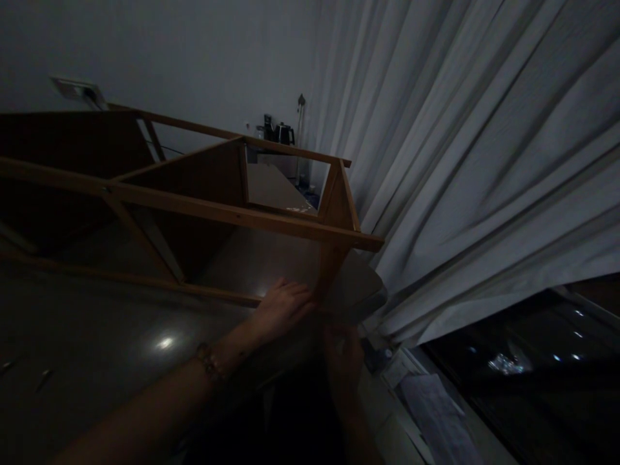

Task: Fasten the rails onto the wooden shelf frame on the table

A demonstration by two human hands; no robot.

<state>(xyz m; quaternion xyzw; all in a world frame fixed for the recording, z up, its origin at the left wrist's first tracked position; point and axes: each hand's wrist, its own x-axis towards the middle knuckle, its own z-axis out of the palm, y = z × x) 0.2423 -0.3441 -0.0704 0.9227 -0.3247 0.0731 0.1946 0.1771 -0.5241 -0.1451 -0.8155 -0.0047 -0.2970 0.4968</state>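
A wooden shelf unit [252, 219] lies on its side on the table, with brown panels between its long rails. My left hand [283, 309], a beaded bracelet at its wrist, is closed over the near lower rail close to the right end. Just right of it, beside that same corner, my right hand [343, 355] has its fingers curled together. Dimness and blur hide what those fingers hold, if anything. Two small metal pieces, perhaps screws, lie on the table at the far left; the nearer is a thin metal piece [44, 380].
The dark glossy table [121, 323] has a rounded right end. White curtains [460, 161] hang along the right side. A kettle [284, 134] stands at the back. A wall socket [75, 88] is at upper left. Grey cloth [436, 413] lies at lower right.
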